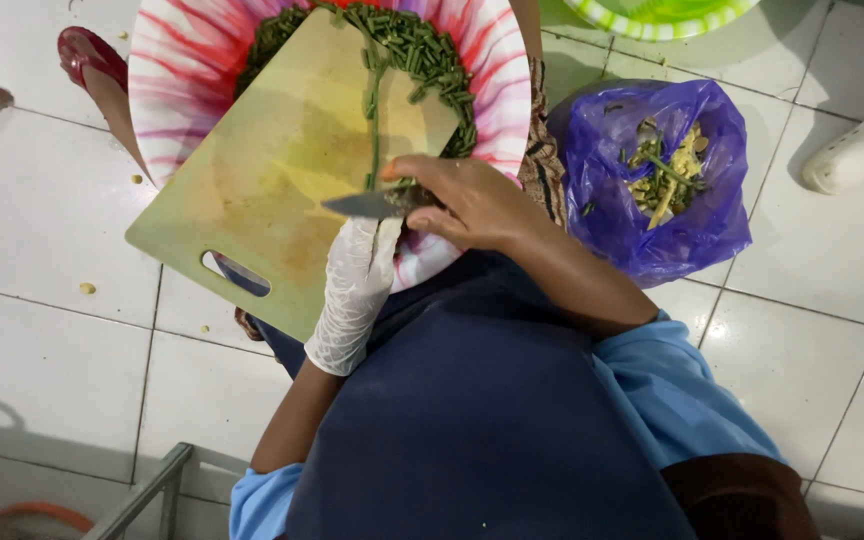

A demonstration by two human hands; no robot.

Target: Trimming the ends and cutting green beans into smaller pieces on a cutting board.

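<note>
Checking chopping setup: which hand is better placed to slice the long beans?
Right, probably: the right hand grips the knife beside the long beans on the cutting board; the gloved left hand has no blade.

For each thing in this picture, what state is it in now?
Left hand: gloved, beside the knife.
Right hand: bare, shut on the knife.
Knife: blade flat over the board.
Cutting board: resting tilted on the basin.
Green beans: chopped, heaped in the basin.
Purple bag: open, holding scraps.

Right hand [472, 205] grips knife [367, 205] — beans [422, 50] beyond.
</note>
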